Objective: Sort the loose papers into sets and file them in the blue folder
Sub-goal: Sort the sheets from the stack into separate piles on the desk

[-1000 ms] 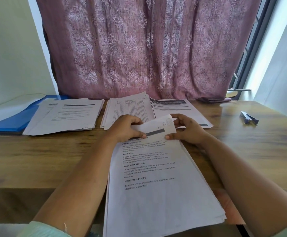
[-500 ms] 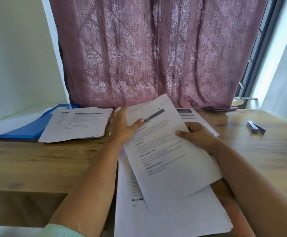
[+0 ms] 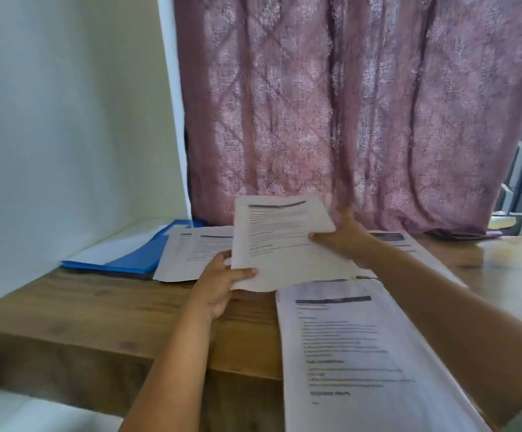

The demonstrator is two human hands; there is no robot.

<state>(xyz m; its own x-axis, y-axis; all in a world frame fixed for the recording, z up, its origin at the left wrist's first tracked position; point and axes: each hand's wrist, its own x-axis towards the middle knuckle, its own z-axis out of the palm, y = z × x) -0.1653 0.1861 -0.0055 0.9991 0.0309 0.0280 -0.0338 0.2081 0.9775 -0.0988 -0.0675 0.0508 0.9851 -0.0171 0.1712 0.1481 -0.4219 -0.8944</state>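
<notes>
Both hands hold one printed sheet lifted above the wooden surface — the left hand pinches its near-left corner, thumb on top and fingers clamped beneath; the right hand grips its right edge, fingers behind the paper. Left of this sheet lies a sorted set, and beyond that the blue folder by the wall. Nearer than the sheet — toward the person — rests the loose stack. Another set shows behind the right forearm.
</notes>
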